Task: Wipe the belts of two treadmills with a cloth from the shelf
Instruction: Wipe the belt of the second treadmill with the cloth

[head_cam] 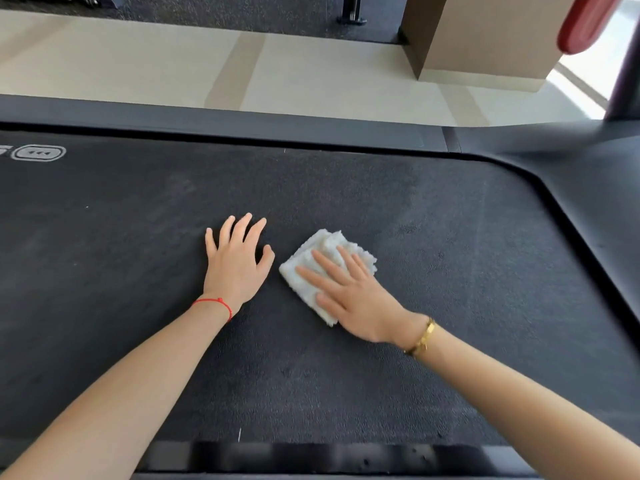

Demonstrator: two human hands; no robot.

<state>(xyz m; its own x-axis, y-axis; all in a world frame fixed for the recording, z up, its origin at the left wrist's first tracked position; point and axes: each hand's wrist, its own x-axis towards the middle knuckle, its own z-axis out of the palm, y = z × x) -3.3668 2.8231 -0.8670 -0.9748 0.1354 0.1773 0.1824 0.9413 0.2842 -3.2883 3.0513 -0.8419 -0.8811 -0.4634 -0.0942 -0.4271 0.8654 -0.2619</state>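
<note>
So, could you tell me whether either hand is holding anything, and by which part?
Nothing is gripped. The right hand presses flat on the cloth, covering its near right part; the left hand rests bare on the belt.

Pale tiled floor (173, 64), brown pillar (485, 36), daylight right.

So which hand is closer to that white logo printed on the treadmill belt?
Left. The left hand lies flat on the belt, on the logo's side, though well short of it. The right hand presses the white cloth farther away, beyond the left hand.
</note>
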